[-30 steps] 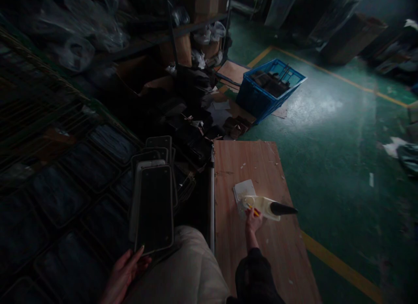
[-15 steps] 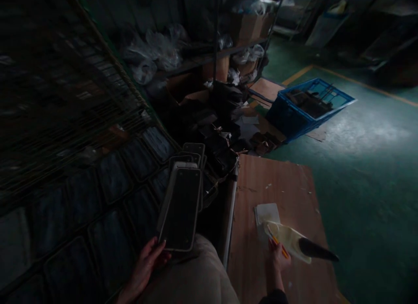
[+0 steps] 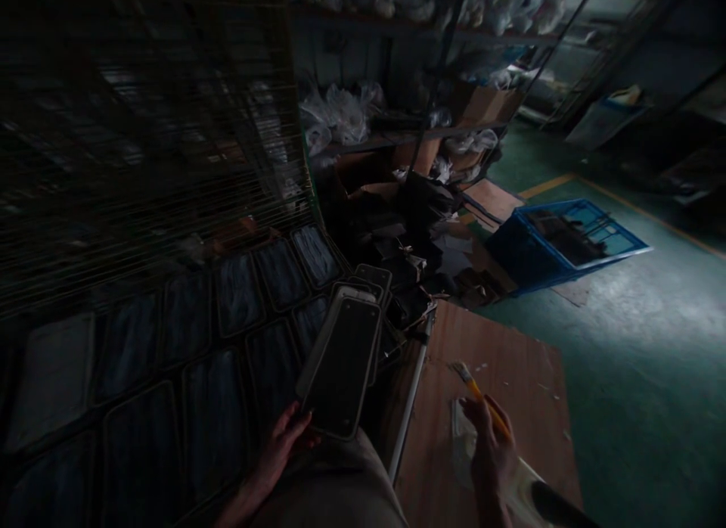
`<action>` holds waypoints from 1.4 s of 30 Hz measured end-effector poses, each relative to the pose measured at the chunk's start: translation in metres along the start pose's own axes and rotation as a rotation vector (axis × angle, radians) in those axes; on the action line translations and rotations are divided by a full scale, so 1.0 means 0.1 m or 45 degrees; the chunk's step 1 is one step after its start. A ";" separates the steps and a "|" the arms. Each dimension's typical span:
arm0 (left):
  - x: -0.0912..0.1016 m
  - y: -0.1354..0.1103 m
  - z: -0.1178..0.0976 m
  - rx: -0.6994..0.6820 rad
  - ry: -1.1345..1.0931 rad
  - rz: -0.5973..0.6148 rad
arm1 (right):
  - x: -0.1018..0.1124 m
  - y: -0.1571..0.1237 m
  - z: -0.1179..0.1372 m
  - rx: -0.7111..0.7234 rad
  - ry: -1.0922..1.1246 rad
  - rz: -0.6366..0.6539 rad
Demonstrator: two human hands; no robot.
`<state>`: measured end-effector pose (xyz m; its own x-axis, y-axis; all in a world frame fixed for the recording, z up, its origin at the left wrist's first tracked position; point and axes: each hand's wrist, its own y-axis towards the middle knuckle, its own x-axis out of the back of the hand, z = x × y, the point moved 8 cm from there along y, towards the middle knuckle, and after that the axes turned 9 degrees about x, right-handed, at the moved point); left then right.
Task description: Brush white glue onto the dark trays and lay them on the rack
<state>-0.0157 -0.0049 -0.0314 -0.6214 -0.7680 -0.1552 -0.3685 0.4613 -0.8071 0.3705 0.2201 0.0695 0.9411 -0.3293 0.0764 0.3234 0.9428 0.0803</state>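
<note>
My left hand (image 3: 286,437) grips the lower left corner of a dark, flat rectangular panel (image 3: 340,369) with rounded corners and a pale rim. It overlaps several similar panels (image 3: 374,274) fanned out behind it. My right hand (image 3: 492,437) is closed around the orange-yellow handle of a paintbrush (image 3: 473,388), its bristles pointing up and away to the left. Below that hand, a pale container with a dark end (image 3: 525,486) is partly hidden by the hand and forearm. A small whitish block (image 3: 455,416) shows beside it on the wooden board (image 3: 510,361).
Rows of dark panels with whitish streaks (image 3: 212,414) lie to my left, beside a wire mesh cage (image 3: 227,187). A blue crate (image 3: 516,248) holding dark items stands on the green floor. Shelves carry plastic bags (image 3: 345,112) and cardboard boxes (image 3: 488,104).
My right hand has lifted the brush up out of the pale container, and its bristles now show. My left hand still holds the panel. The view has shifted to the left and up.
</note>
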 end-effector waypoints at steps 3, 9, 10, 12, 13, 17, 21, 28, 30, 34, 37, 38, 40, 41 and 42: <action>0.05 0.01 -0.15 -0.142 0.035 -0.025 | -0.52 -0.04 0.46 0.103 0.042 0.199; 0.13 -0.18 -0.51 -0.307 0.017 -0.034 | -1.12 -0.17 1.02 0.272 0.046 0.337; 0.10 -0.21 -0.57 -0.335 0.030 -0.023 | -1.16 -0.17 1.08 0.296 0.041 0.336; 0.05 -0.20 -0.65 -0.355 0.059 -0.050 | -1.24 -0.17 1.14 0.320 0.045 0.335; 0.03 -0.16 -0.65 -0.328 0.077 -0.067 | -1.26 -0.17 1.16 0.319 0.050 0.330; -0.01 0.07 -0.51 -0.214 0.061 -0.088 | -1.32 -0.18 1.18 0.306 0.063 0.308; 0.10 0.18 -0.37 -0.154 -0.137 -0.120 | -1.39 -0.23 1.22 0.346 0.058 0.359; 0.13 0.22 -0.35 -0.128 -0.258 -0.062 | -1.78 -0.35 1.17 0.389 0.037 0.539; 0.11 0.25 -0.31 -0.110 -0.238 -0.037 | -1.95 -0.39 1.15 0.429 -0.030 0.631; 0.06 0.28 -0.26 -0.108 -0.196 0.019 | -2.31 -0.50 1.17 0.592 -0.291 0.877; 0.05 0.28 -0.26 -0.133 -0.182 0.021 | -2.58 -0.57 1.20 0.802 -0.515 1.087; 0.05 0.28 -0.27 -0.138 -0.177 0.025 | -2.66 -0.58 1.21 0.889 -0.581 1.144; 0.05 0.28 -0.28 -0.149 -0.160 0.048 | -2.80 -0.59 1.23 1.054 -0.682 1.224; 0.04 0.28 -0.28 -0.155 -0.151 0.062 | -2.87 -0.59 1.23 1.114 -0.716 1.247; 0.04 0.28 -0.28 -0.164 -0.143 0.076 | -2.93 -0.58 1.23 1.156 -0.744 1.263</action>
<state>-0.0484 0.0175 -0.0386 -0.5663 -0.7790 -0.2691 -0.4231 0.5551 -0.7161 0.0644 0.2556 0.1648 0.4913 0.2395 0.8374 -0.7985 0.5079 0.3232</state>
